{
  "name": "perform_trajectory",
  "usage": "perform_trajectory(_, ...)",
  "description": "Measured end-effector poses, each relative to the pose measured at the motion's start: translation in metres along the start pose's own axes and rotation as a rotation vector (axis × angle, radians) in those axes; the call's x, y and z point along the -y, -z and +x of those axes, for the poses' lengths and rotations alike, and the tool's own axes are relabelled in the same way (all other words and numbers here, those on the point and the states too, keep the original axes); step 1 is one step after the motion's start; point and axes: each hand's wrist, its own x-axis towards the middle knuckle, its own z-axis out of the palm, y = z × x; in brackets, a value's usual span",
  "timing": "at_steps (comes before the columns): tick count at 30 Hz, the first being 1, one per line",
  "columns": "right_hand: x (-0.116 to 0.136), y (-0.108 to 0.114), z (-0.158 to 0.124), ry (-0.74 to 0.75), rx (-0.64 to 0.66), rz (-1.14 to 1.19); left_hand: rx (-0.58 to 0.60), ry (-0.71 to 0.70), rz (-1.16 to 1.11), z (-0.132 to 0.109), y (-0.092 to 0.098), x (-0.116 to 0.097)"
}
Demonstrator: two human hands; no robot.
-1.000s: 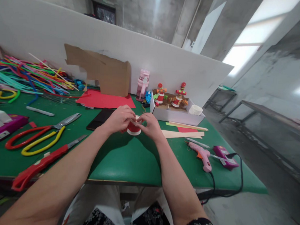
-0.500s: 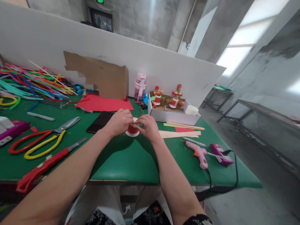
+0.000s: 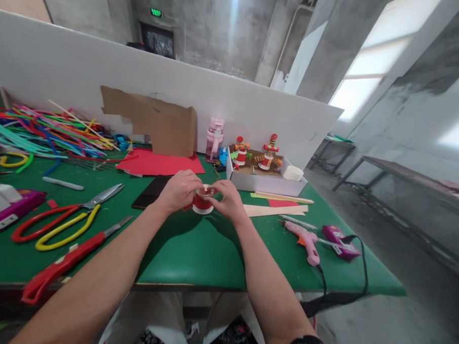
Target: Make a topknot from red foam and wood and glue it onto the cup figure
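A small red paper cup (image 3: 202, 205) with a white rim at the bottom stands on the green table in front of me. My left hand (image 3: 180, 191) is closed at its left side, fingers bent in near the top. My right hand (image 3: 227, 198) grips the right side, thumb and fingers curled round the upper edge. Something reddish and shiny is at the cup's top between my fingertips; its form is too small to tell. A bit of red also shows under my left fingers.
Scissors (image 3: 95, 201) and a red-handled knife (image 3: 74, 254) lie left. A black tablet-like slab (image 3: 150, 191) is beside my left hand. A pink glue gun (image 3: 304, 238) with a cord lies right. Behind are a white box (image 3: 265, 183) with cup figures and a pink bottle (image 3: 214, 138).
My hands have spread slightly apart at the cup's top, so more of the cup and its top shows. The view has tilted up slightly.
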Motion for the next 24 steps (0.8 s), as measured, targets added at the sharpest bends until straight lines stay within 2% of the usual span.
perform_trajectory(5,-0.002,-0.002,-0.001,-0.069,-0.058,0.087,-0.112,0.095,-0.072,0.0,0.007,0.007)
perform_trajectory(7,-0.003,-0.003,-0.001,-0.129,-0.053,0.09,-0.122,0.18,-0.107,-0.001,0.007,0.01)
perform_trajectory(10,-0.003,-0.003,-0.001,-0.209,-0.012,0.044,-0.077,0.37,-0.206,-0.003,0.001,0.014)
perform_trajectory(14,0.002,0.001,0.001,-0.261,0.03,-0.052,-0.02,0.697,-0.598,-0.004,-0.015,0.014)
perform_trajectory(17,0.01,0.007,0.002,-0.306,0.063,-0.159,-0.039,0.864,-0.957,-0.002,-0.022,0.012)
perform_trajectory(20,0.018,0.01,0.003,-0.395,0.156,-0.223,-0.019,0.906,-1.157,0.0,-0.021,0.01)
perform_trajectory(24,0.023,0.008,0.004,-0.504,0.232,-0.219,0.05,0.937,-1.232,0.001,-0.016,0.009)
